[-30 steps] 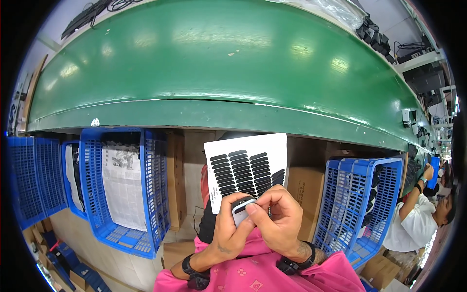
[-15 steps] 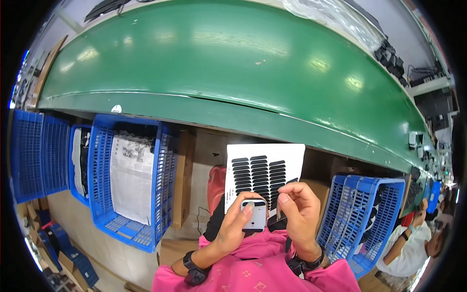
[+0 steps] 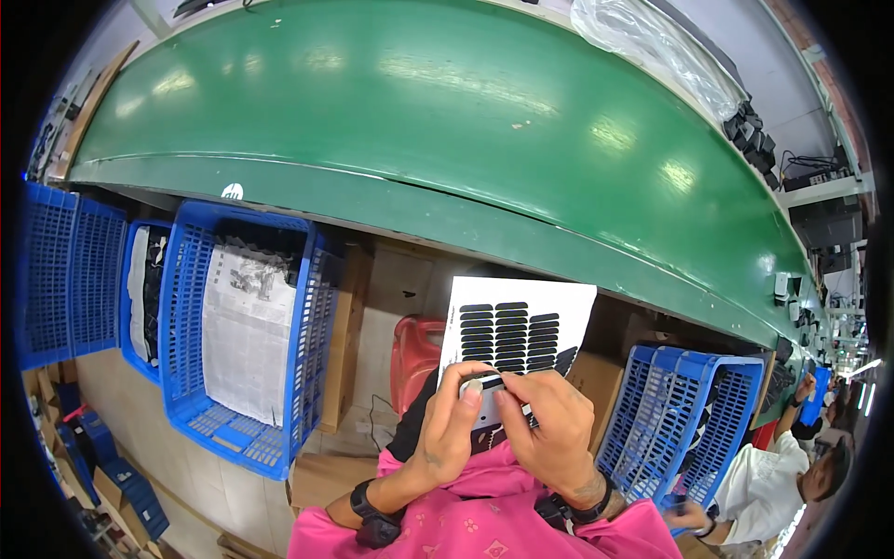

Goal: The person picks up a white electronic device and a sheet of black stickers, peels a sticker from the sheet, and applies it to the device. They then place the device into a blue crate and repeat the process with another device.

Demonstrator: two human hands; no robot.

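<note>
My left hand (image 3: 441, 430) is closed round a small white rounded case (image 3: 488, 402) with a dark end, held upright in front of my chest. Its thumb lies on the case's face. The thumb and index finger of my right hand (image 3: 556, 424) press together at the dark upper end of the same case. Whether a separate small piece sits between those fingertips is hidden. Just beyond both hands is a white sheet (image 3: 535, 293) bearing columns of black rounded stickers (image 3: 511, 337). Its lower part is covered by my hands.
A long green table (image 3: 372, 112) runs across in front of me. Blue plastic crates (image 3: 307, 307) stand at the left, and more blue crates (image 3: 652, 419) at the right. A red stool (image 3: 410, 349) is under the table. Another person (image 3: 759, 489) works at the far right.
My right hand has moved left and inward, its fingertips now meeting the white case's upper end. The case is more covered. At the right, the other person's hand has come in beside the blue crates.
</note>
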